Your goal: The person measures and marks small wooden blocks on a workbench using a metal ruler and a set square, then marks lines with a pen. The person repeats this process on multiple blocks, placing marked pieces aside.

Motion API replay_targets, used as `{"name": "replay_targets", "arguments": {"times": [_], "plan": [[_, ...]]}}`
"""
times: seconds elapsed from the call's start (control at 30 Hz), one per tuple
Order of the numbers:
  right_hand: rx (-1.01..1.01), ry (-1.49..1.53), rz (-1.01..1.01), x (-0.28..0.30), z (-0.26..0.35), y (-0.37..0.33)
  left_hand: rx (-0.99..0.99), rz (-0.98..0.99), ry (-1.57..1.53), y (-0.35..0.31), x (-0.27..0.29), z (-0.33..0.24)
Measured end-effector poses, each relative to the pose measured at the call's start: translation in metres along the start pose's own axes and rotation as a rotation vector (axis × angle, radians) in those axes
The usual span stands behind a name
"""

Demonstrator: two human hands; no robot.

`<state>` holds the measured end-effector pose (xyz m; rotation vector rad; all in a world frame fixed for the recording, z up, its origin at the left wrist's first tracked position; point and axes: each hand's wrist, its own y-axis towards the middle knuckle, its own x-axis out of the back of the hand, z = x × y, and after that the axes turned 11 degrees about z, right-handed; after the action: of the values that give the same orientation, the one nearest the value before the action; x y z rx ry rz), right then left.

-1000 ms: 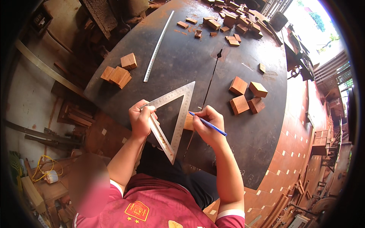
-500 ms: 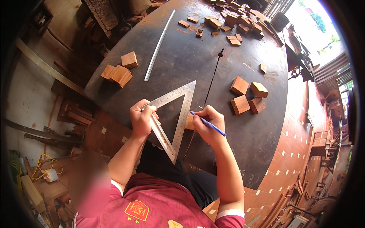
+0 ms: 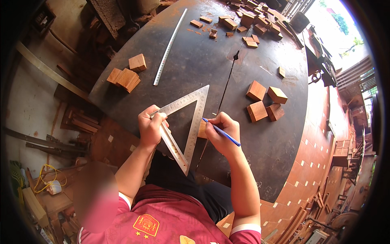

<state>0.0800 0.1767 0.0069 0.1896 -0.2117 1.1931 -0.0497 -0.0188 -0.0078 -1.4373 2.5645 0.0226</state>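
My left hand [image 3: 150, 125] is closed around one corner of a metal triangle square [image 3: 193, 131] with a scale along its edges. Between the fingers of my right hand [image 3: 223, 131] is a blue pen [image 3: 224, 134], its tip at the square's right-hand edge. A small wooden block [image 3: 202, 131] shows between that edge and my right hand; the rest of it is covered by them. The square lies over the near part of the dark table, its lower corner reaching toward my lap.
A steel ruler [image 3: 171, 45] lies farther off on the dark table [image 3: 187, 67]. Wooden blocks sit in groups at the left [image 3: 129, 80] and right [image 3: 256, 111]. Many offcuts [image 3: 248, 19] are heaped at the far end. A dark slot [image 3: 228, 81] runs along the tabletop.
Both hands stay nearly in place. The pen has shifted very slightly, still at the square's edge.
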Motion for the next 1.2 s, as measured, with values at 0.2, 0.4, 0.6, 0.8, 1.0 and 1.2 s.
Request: {"name": "replay_targets", "arguments": {"times": [0.2,0.4,0.6,0.8,1.0,1.2], "plan": [[0.022,-0.026,-0.004,-0.001,0.004,0.001,0.009,-0.003,-0.004,0.0,0.0,-0.001],[0.01,-0.013,0.008,-0.001,-0.002,0.001,-0.011,0.007,0.002,0.001,0.002,0.003],[0.012,-0.003,0.005,-0.001,0.001,0.001,-0.004,0.009,0.002,0.001,0.002,0.002],[-0.054,0.059,0.031,0.001,-0.006,0.002,0.003,0.017,-0.001,0.0,-0.001,-0.002],[-0.22,-0.015,0.278,0.015,0.013,-0.005,0.015,0.016,0.004,0.0,0.0,-0.002],[-0.277,0.154,0.463,0.026,0.021,-0.015,-0.016,0.01,0.001,0.001,0.002,0.003]]}}
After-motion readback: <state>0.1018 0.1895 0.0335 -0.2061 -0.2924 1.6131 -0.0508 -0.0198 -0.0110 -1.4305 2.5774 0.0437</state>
